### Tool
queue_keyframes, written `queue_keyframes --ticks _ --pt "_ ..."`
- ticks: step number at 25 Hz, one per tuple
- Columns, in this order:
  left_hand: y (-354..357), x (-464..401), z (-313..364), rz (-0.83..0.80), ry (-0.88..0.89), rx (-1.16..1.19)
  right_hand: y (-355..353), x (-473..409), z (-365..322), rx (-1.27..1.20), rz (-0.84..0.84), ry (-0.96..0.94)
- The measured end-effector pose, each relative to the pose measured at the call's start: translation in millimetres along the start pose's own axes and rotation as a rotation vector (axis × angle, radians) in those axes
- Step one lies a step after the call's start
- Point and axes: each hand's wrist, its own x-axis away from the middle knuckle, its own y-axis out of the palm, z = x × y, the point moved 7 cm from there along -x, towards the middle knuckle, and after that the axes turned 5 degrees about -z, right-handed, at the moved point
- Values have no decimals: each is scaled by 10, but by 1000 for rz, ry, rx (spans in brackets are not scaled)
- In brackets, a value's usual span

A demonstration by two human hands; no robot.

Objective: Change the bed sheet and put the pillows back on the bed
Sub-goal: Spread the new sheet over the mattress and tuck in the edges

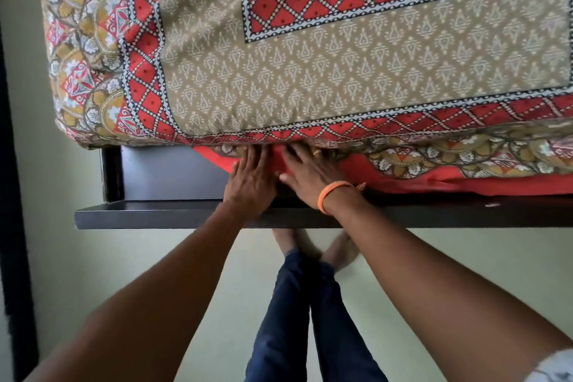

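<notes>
Already our sheet (341, 77) covers the bed; both hands (280, 172), fingers flat, tuck its six o'clock edge; pillows unseen, not yet placed.

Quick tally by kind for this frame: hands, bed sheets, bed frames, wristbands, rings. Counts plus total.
Hands: 2, left hand and right hand, both pressing flat on the sheet edge
Bed sheet: 1
Bed frame: 1
Orange wristband: 1
Ring: 1
Total: 6

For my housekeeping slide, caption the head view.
Both hands tuck the patterned bed sheet under the mattress.
</notes>
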Motion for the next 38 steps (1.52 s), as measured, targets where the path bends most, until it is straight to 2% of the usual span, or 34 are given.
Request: queue_keyframes --ticks 3,5,6,9,12,14,16,18,20,22,24,25,27,28,32,36,38 --pt "60 -250 -21 -14 -11 -71 61 -80 132 145 67 92" --pt "-26 -405 -90 74 -6 -133 95 -140 176 117 119 176" --pt "-84 -490 -123 65 21 -96 69 -212 195 67 170 232" --pt "-95 -702 -137 -98 135 25 48 -482 211 3 203 371" --pt "-71 -589 -30 0 105 -145 64 -481 252 47 243 370" --pt "-29 -288 -63 72 83 -120 43 -441 273 38 194 357" --pt "-41 -59 -207 109 56 57 43 -431 243 53 131 338" --pt "-72 29 -290 116 92 115 25 -382 154 85 79 326" --pt "-64 0 -237 84 160 31 -12 -220 20 117 52 280" --pt "-86 -163 -134 43 220 -77 -123 24 -132 109 129 208" --pt "-81 -324 -82 -8 220 -148 -116 247 -260 26 174 142" --pt "-82 -383 -82 -37 206 -169 -53 294 -291 -52 141 125" --pt "-100 -466 -97 -64 176 -195 117 244 -250 -170 1 176" --pt "-100 -471 -89 -62 168 -202 148 176 -169 -161 -12 230" --pt "-119 -220 50 55 140 -181 -14 -90 192 111 107 379" --pt "-115 87 183 93 274 -26 12 -199 373 112 36 519" --pt "-191 35 288 99 294 48 45 -225 292 130 13 523"
